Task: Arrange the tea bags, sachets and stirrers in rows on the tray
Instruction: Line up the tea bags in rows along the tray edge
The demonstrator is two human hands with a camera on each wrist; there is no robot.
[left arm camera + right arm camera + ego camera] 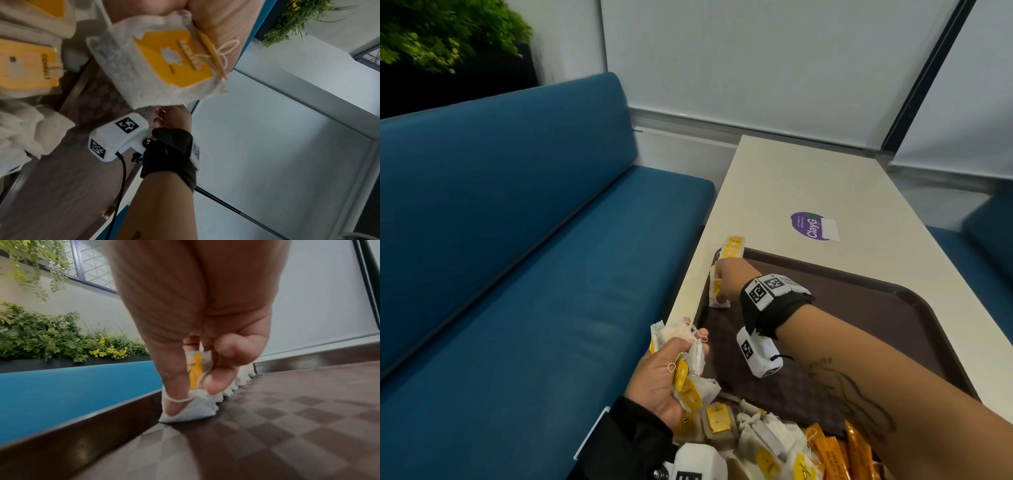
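Note:
A brown tray [859,308] with a chequered floor lies on the white table. My right hand [726,281] reaches to the tray's far left edge and pinches a white tea bag [191,408] with a yellow tag, its lower end resting on the tray floor [287,418] at the near end of a row of tea bags [732,248] along the left rim. My left hand [664,380] hovers over the tray's near left corner and grips a bunch of tea bags [156,65]. A heap of tea bags [760,435] and orange sachets [839,452] lies at the tray's near end.
A blue padded bench [534,257] runs along the table's left side. A purple sticker [813,226] sits on the table [808,178] beyond the tray. Green plants [441,31] stand behind the bench. A white wall and window blind lie beyond the table.

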